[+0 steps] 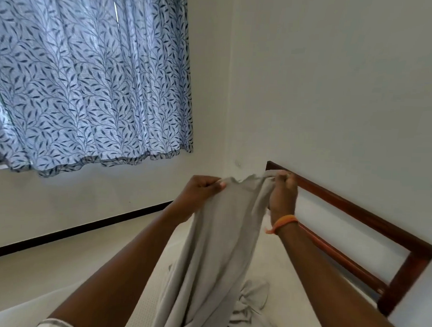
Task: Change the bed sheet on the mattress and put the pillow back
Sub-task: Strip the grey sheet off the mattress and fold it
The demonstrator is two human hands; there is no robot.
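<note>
White walls (pixel 339 82) fill the far side and meet in a corner at centre. A curtain (pixel 89 76), pale blue with a dark leaf print, is hung over the upper left; its hem is seen well above the floor (pixel 41 274). A dark skirting strip (pixel 68 233) is run along the base of the left wall.

The mattress (pixel 292 267), white and bare, is spread across the lower centre and right. A headboard (pixel 357 213) of dark red wood is set against the right wall at the mattress's far edge.

A grey sheet (pixel 218 251) is held up above the mattress, its top edge stretched between both hands; the rest is draped down between the forearms and bunched on the mattress at near centre.

The left hand (pixel 201 190) is closed on the sheet's top edge, fingers curled round the cloth. The right hand (pixel 283 192) is clamped on the same edge just to the right, fingers curled. The hands are kept near each other, not touching. An orange band (pixel 283 223) is worn on the right wrist.
</note>
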